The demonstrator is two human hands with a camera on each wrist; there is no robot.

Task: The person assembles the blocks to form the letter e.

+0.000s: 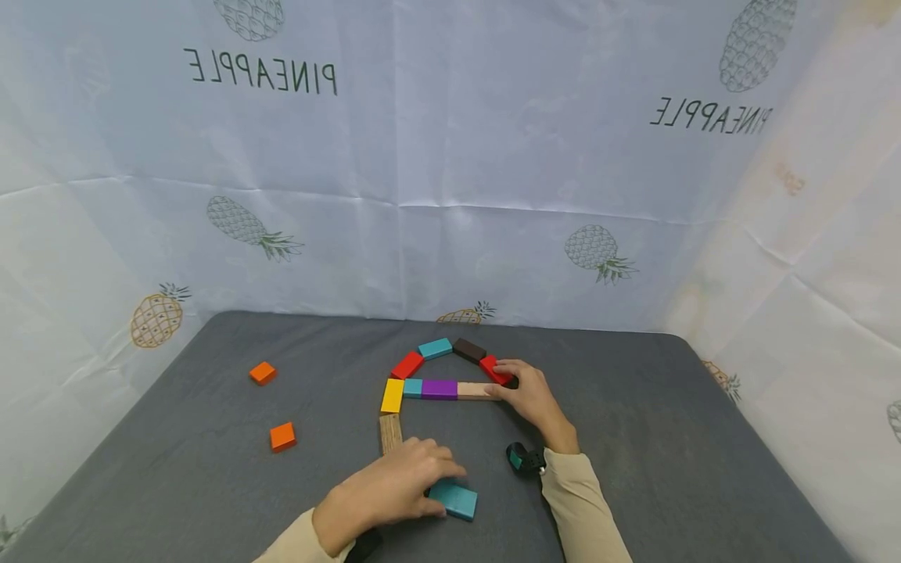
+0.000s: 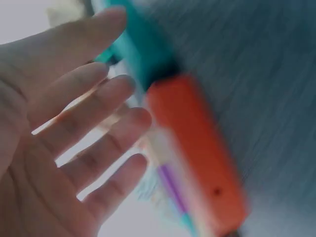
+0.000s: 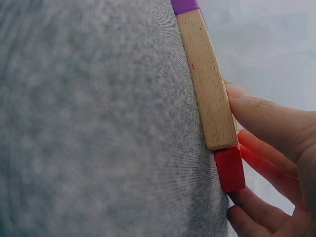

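Observation:
My left hand hovers at a teal block near the table front, thumb and fingertips close to it. In the blurred left wrist view its fingers are straight and spread beside the teal block and an orange-red block. My right hand grips the red block at the right of an arch of blocks. Its thumb lies against a pale wooden block. In the right wrist view a red block touches the pale block's end, with fingertips behind it.
The arch continues through a dark brown block, a teal block, a red block, a yellow block and a brown wooden block. A purple block sits in the crossbar. Two orange blocks lie at left.

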